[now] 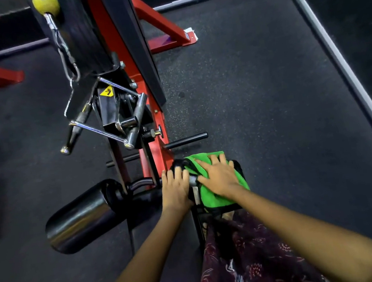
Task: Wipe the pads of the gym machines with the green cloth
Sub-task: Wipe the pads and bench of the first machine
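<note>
The right hand (218, 176) lies flat, fingers spread, pressing the green cloth (213, 192) onto the black roller pad (237, 166) on the right of the machine. The cloth is bright green, soft and rumpled, draped over the pad's top with one edge hanging toward the person. The left hand (176, 187) rests just beside it, fingers straight and together, on the black bar (138, 185) between the two pads. A second, glossy roller pad (81, 220) sticks out to the left. Behind them rises the red frame (151, 121) with a chrome handle (106, 125).
</note>
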Demonstrator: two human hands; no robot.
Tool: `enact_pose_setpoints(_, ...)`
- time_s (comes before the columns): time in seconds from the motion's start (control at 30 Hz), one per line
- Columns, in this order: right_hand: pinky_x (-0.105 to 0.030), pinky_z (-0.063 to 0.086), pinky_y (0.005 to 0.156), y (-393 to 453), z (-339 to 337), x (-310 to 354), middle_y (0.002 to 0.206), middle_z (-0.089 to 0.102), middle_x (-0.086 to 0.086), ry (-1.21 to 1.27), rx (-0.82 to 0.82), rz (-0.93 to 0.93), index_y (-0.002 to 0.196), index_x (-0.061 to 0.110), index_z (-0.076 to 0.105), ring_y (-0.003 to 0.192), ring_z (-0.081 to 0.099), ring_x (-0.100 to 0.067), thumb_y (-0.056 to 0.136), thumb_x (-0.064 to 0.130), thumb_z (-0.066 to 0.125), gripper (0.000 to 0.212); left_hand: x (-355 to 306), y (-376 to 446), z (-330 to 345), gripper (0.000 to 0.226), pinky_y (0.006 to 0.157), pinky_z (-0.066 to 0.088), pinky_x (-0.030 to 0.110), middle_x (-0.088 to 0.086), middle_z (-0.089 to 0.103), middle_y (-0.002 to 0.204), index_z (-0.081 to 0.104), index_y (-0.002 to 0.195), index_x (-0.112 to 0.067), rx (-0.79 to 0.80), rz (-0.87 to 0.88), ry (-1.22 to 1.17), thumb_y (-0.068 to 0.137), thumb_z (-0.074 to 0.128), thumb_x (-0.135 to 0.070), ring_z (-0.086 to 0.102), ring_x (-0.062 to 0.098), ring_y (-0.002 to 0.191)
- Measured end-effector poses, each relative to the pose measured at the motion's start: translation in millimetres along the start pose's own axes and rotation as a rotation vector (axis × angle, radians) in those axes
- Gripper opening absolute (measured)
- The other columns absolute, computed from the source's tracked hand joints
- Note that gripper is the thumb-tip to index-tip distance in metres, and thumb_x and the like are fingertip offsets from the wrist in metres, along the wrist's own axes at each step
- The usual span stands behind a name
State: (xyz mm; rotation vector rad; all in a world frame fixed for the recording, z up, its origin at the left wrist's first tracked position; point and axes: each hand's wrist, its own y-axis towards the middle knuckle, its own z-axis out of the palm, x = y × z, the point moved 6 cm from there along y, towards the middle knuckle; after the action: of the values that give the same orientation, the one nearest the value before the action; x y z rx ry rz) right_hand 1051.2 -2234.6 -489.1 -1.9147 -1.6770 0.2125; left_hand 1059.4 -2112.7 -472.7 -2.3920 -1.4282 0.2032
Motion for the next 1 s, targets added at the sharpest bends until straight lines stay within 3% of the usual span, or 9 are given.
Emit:
enact_pose_setpoints(0.17,-0.040,0.031,0.101,-12.0,3.0,-46.0,0.148,0.034,-0.003,-0.003,-0.002,-0.115,0.145,0.044,0.028,0.128,0.029,-0.028,0.091,0.054,0.043,0.057,12.9,25.8,-10.0,0.083,0.108,0.022,0.040,0.006,0.040,0.130,0.037,0.128,-0.015,0.142,0.012,-0.017,0.066,0.075,-0.053,0.039,0.026,0.122)
enact_pose_setpoints(0.27,-0.044,0.031,0.102,7.7,-2.2,-58.9,0.142,0.040,-0.007,0.057,0.030,0.093,0.142,0.035,0.039,0.128,0.031,-0.031,0.092,0.052,0.046,0.053,13.4,32.2,0.2,0.111,0.117,0.010,0.043,0.011,0.020,0.153,0.013,0.148,-0.008,0.285,0.010,-0.013,0.068,0.075,-0.055,0.019,0.027,0.142)
enact_pose_setpoints(0.37,-0.047,0.028,0.103,27.1,-6.9,-44.9,0.138,0.044,-0.012,0.114,0.066,0.356,0.136,0.030,0.049,0.129,0.031,-0.033,0.092,0.056,0.041,0.052,15.5,35.4,11.2,0.118,0.117,0.005,0.043,0.006,0.004,0.160,0.001,0.151,-0.007,0.425,0.004,-0.063,0.071,0.075,-0.051,0.004,0.025,0.147)
enact_pose_setpoints(0.5,-0.048,0.027,0.103,32.1,-5.8,4.7,0.140,0.042,-0.013,0.085,0.049,0.273,0.136,0.026,0.049,0.130,0.030,-0.033,0.092,0.052,0.045,0.052,11.3,29.5,9.4,0.106,0.116,0.009,0.046,0.008,0.020,0.153,0.011,0.148,-0.007,0.320,-0.047,-0.015,0.073,0.075,-0.047,0.014,0.027,0.144)
enact_pose_setpoints(0.63,-0.045,0.033,0.099,-1.8,-3.0,5.2,0.141,0.038,-0.012,0.004,-0.015,0.009,0.146,0.036,0.030,0.127,0.030,-0.033,0.092,0.050,0.044,0.058,-6.7,4.2,19.1,0.052,0.113,0.025,0.047,0.017,0.035,0.148,0.032,0.142,-0.001,0.099,-0.087,-0.010,0.094,0.033,-0.021,0.035,0.033,0.135)
enact_pose_setpoints(0.7,-0.042,0.034,0.097,-16.6,1.5,-19.3,0.142,0.037,-0.008,-0.039,-0.031,-0.025,0.148,0.040,0.024,0.125,0.031,-0.031,0.092,0.053,0.042,0.060,-14.1,-11.9,34.8,0.052,0.105,0.037,0.050,0.022,0.054,0.132,0.050,0.129,0.003,0.091,-0.041,0.007,0.080,0.036,-0.011,0.053,0.038,0.120)
enact_pose_setpoints(0.77,-0.042,0.035,0.098,-20.0,2.1,-46.8,0.141,0.038,-0.008,-0.039,-0.047,0.076,0.147,0.039,0.027,0.124,0.032,-0.031,0.092,0.054,0.041,0.059,-17.8,-21.8,39.9,0.065,0.107,0.032,0.054,0.026,0.053,0.132,0.045,0.130,0.008,0.165,-0.029,0.002,0.069,0.058,-0.009,0.051,0.043,0.121)
enact_pose_setpoints(0.9,-0.046,0.032,0.101,8.8,-5.4,-60.6,0.136,0.044,-0.012,0.072,-0.012,0.343,0.138,0.028,0.047,0.125,0.033,-0.034,0.091,0.054,0.044,0.054,-6.5,-15.1,31.2,0.096,0.117,-0.006,0.049,0.020,0.016,0.154,0.014,0.147,0.001,0.178,-0.042,-0.063,0.079,0.066,-0.043,0.010,0.035,0.144)
enact_pose_setpoints(1.0,-0.045,0.027,0.103,34.3,-7.6,-32.6,0.137,0.046,-0.012,0.111,0.043,0.366,0.132,0.028,0.054,0.128,0.032,-0.033,0.090,0.056,0.044,0.051,6.3,-0.1,11.0,0.077,0.117,0.006,0.044,0.008,0.035,0.136,0.034,0.131,-0.011,0.096,-0.048,-0.112,0.076,0.065,-0.055,0.031,0.027,0.130)
